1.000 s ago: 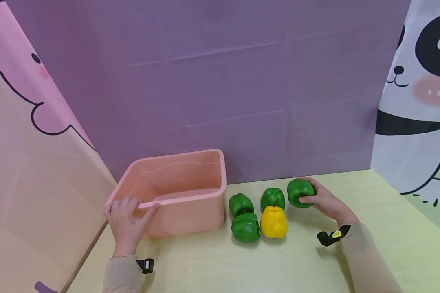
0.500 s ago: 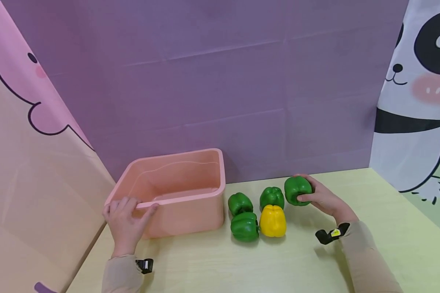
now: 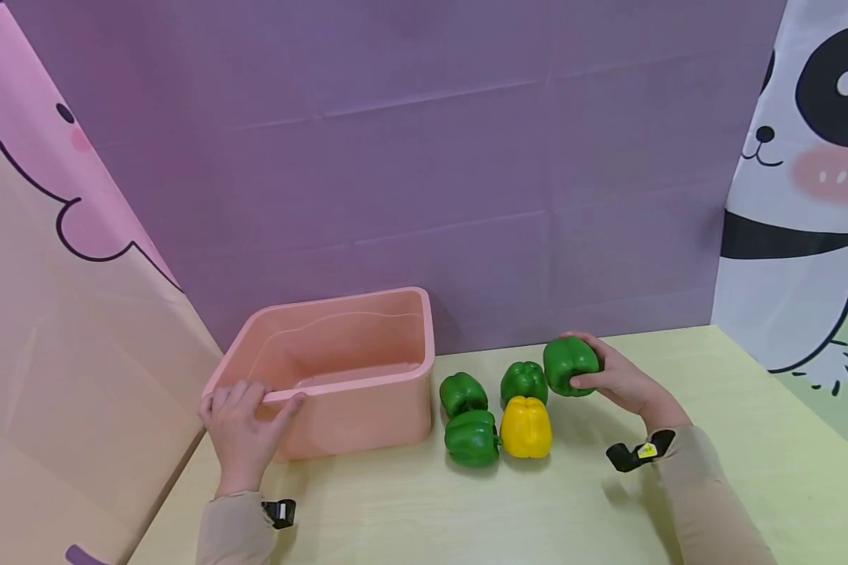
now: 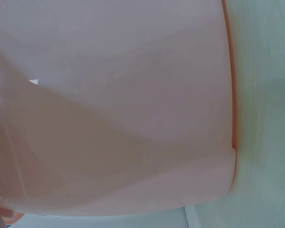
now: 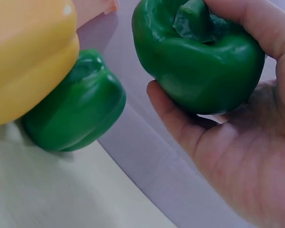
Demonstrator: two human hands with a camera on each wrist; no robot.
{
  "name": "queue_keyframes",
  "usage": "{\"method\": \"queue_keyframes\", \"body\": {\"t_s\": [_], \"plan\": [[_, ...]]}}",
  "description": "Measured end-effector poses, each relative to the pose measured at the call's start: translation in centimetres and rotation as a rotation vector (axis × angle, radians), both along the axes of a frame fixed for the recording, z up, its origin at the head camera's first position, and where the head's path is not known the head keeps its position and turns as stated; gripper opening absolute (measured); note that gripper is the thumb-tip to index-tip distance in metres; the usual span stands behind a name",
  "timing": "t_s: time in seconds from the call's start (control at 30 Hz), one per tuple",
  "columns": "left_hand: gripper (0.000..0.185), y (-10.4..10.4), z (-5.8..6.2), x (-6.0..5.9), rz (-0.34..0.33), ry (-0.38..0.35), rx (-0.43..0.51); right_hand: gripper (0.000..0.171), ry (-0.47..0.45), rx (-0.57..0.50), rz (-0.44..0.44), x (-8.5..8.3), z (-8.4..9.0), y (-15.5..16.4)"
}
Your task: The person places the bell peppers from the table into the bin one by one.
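In the head view, the right hand (image 3: 627,384) grips a green pepper (image 3: 564,366) near the surface's (image 3: 396,514) back edge, right of the back green pepper (image 3: 524,380) and the yellow pepper (image 3: 526,428). Two more green peppers (image 3: 472,439) sit between those and a pink bin (image 3: 367,420). The left hand (image 3: 243,428) grips the bin's front rim near its left corner, fingers curled over. The held pepper's stem cannot be made out here.

The left wrist view shows mostly the bin's outer wall and its bottom edge along the surface; the grip on the rim is not clear.

The right wrist view reveals the held pepper's stem (image 5: 194,19), pointing up and slightly left in that picture, beside the thumb (image 5: 256,19). A gap separates this pepper from the back green one. Its body looks squat, so its long axis is hard to tell.
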State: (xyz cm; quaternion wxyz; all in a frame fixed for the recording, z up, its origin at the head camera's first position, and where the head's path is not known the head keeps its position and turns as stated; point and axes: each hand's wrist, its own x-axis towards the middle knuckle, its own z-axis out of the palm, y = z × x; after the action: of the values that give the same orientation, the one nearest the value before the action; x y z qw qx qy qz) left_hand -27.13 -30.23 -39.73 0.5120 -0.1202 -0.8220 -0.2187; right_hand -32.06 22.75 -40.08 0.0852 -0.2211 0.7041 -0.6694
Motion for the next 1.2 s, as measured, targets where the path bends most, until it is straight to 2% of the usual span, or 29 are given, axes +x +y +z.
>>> {"method": "queue_keyframes", "body": {"t_s": [0.4, 1.2], "plan": [[0.064, 0.14, 0.12, 0.17, 0.003, -0.002, 0.001, 0.060, -0.001, 0.001, 0.025, 0.49, 0.73, -0.51], [0.064, 0.03, -0.11, -0.05, -0.004, 0.018, 0.013, 0.060, 0.006, 0.014, 0.047, 0.52, 0.84, -0.76]]}}
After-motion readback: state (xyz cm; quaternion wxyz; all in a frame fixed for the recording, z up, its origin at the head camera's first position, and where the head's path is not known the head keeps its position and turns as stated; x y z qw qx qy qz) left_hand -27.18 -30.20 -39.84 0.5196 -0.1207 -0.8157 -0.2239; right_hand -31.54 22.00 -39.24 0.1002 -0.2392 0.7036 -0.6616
